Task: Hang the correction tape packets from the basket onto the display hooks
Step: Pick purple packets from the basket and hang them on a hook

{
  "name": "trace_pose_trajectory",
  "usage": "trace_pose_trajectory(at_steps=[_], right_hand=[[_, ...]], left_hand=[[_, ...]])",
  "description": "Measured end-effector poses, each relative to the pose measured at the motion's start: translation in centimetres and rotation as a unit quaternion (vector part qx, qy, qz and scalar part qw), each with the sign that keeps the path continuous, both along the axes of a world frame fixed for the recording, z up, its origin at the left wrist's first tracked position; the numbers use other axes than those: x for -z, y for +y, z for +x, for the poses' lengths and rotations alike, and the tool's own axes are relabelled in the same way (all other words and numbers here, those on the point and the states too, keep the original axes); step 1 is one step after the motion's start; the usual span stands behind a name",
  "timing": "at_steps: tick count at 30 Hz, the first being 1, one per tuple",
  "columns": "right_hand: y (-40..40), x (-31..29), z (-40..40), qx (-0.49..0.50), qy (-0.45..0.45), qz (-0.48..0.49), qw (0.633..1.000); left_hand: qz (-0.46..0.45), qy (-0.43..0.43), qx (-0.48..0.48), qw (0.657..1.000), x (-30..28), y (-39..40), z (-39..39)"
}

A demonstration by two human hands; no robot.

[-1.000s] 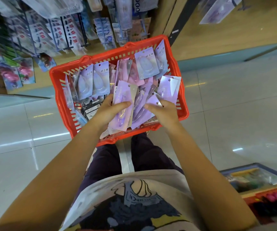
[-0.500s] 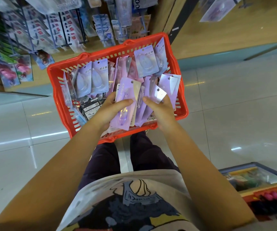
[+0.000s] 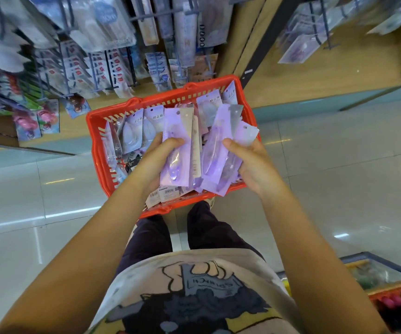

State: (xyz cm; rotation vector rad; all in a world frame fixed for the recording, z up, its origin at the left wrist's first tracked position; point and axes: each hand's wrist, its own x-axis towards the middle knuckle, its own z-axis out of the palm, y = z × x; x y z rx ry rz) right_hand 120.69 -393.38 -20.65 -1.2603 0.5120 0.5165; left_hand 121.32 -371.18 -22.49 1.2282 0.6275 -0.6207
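Note:
A red plastic basket (image 3: 98, 150) sits on the floor in front of me, full of purple and pale blue correction tape packets (image 3: 134, 131). My left hand (image 3: 157, 157) grips a stack of purple packets (image 3: 174, 150) held upright above the basket. My right hand (image 3: 252, 165) grips a second bunch of purple packets (image 3: 221, 150), fanned out, just to the right of the first. Display hooks (image 3: 112, 66) with hanging stationery packs fill the shelf wall beyond the basket.
Hanging goods crowd the upper left, with pink items (image 3: 35, 121) on low hooks. A wooden shelf panel (image 3: 327, 73) runs to the upper right. A glossy tiled floor (image 3: 339, 177) lies on both sides. A display bin (image 3: 387, 285) stands at lower right.
Both hands have lifted their packet bunches up out of the basket and apart from each other. The view has tilted up, showing more of the hooks.

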Motion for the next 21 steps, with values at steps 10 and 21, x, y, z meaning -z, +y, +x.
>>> trace_pose_trajectory(at_steps=[10,21], right_hand=[[4.2,-8.9,3.8,-0.015,-0.087,0.022,0.996],[14.5,-17.9,5.8,-0.142,-0.163,0.025,0.976]], left_hand=[[-0.007,-0.088,-0.102,0.991,-8.4,4.9,1.1],[0.007,-0.225,-0.079,0.971,-17.7,11.1,1.1]])
